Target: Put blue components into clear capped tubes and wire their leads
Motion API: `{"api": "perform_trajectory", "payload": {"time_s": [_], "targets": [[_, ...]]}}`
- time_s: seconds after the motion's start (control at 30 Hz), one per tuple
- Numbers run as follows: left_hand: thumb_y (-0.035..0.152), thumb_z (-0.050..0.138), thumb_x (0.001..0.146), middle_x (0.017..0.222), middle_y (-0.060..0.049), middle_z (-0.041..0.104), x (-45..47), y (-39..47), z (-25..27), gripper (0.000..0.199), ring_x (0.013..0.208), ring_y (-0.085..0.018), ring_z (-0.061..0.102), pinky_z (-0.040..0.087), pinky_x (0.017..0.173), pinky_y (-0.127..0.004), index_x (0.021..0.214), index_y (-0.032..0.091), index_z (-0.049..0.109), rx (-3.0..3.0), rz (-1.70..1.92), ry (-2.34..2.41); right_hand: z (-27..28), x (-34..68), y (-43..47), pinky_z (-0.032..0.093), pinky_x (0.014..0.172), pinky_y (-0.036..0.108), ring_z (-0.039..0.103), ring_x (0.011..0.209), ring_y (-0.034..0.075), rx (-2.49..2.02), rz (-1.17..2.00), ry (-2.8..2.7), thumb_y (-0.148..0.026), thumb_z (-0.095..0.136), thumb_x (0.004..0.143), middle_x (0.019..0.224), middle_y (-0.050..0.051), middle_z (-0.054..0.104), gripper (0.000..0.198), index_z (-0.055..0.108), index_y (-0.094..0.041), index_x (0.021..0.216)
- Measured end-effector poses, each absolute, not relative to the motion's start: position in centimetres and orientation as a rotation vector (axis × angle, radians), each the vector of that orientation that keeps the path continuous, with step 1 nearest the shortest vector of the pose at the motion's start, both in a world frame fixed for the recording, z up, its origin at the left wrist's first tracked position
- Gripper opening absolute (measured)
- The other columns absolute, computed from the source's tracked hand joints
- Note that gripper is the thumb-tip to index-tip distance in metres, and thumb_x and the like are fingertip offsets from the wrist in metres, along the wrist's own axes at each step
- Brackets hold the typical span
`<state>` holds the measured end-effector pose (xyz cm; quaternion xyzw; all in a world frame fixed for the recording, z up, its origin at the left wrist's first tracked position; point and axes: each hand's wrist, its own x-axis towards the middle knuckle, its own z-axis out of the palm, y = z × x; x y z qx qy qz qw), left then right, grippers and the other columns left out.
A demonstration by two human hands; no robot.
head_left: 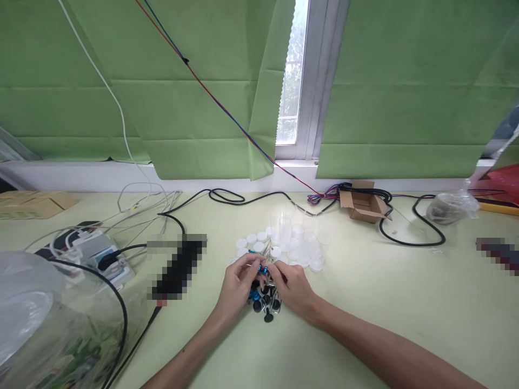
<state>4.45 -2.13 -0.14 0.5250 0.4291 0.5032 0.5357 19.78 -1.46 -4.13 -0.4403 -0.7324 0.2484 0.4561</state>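
Both hands meet over a small pile at the middle of the table. Between their fingertips is a small shiny blue part point(263, 269); its exact kind is too small to tell. My left hand point(236, 282) pinches it from the left, and my right hand point(295, 287) grips its right end. Just below the fingers lie black round-headed pieces point(268, 316), bent metal pieces and more blue parts point(254, 295), partly hidden by the hands. Behind them are several white round caps point(258, 247) and transparent plastic tubes point(285, 226).
A small cardboard box point(364, 208) with spread flaps stands at the back right, near coiled black cable point(441, 237). A plastic bag point(452, 208) lies farther right. On the left are a power strip point(115, 265), cables and a large transparent container point(60, 324). Green curtains point(203, 119) hang behind.
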Motion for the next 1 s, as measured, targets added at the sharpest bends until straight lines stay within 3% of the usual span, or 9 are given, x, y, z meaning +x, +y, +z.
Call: {"api": "perform_trajectory", "payload": {"time_s": [0.17,0.3,0.57,0.8,1.0], "targets": [[0.038,0.067,0.085,0.081,-0.001,0.064,4.29,-2.04,-0.16,0.021,0.057,-0.012,0.056,0.049,0.062,-0.028,0.092,0.018,0.069,1.217,1.244,1.044,-3.65,19.71,-1.78,0.029,0.046,0.021,0.034,0.041,0.008,-1.054,0.639,-1.775,-0.036,0.051,0.095,0.047,-0.010,0.035,0.021,0.060,-0.018,0.090],[0.040,0.069,0.084,0.080,-0.002,0.065,4.30,-2.07,-0.08,0.023,0.057,-0.013,0.056,0.049,0.062,-0.028,0.091,0.018,0.070,1.201,1.251,1.059,-3.63,19.79,-1.83,0.029,0.046,0.020,0.035,0.041,0.008,-1.027,0.655,-1.796,-0.033,0.052,0.093,0.048,-0.011,0.034,0.016,0.058,-0.018,0.094],[0.039,0.068,0.084,0.082,-0.002,0.065,4.36,-2.11,-0.03,0.022,0.055,-0.012,0.057,0.050,0.059,-0.028,0.091,0.018,0.070,1.213,1.231,1.039,-4.13,19.81,-1.54,0.032,0.048,0.022,0.037,0.044,0.009,-1.058,0.649,-1.808,-0.034,0.046,0.097,0.050,-0.007,0.045,0.026,0.060,-0.019,0.082],[0.039,0.068,0.085,0.082,-0.002,0.066,4.35,-2.12,-0.19,0.022,0.055,-0.013,0.059,0.050,0.059,-0.029,0.092,0.018,0.069,1.235,1.198,1.026,-4.43,19.84,-1.37,0.031,0.048,0.023,0.036,0.044,0.010,-1.086,0.555,-1.836,-0.035,0.038,0.101,0.051,-0.003,0.045,0.044,0.051,-0.020,0.062],[0.040,0.068,0.085,0.081,-0.001,0.064,4.22,-1.95,-0.23,0.022,0.057,-0.013,0.058,0.049,0.061,-0.028,0.092,0.019,0.069,1.199,1.238,1.039,-3.92,19.79,-1.63,0.030,0.046,0.021,0.036,0.041,0.008,-1.064,0.621,-1.771,-0.036,0.050,0.096,0.047,-0.009,0.037,0.022,0.060,-0.018,0.089]]}}
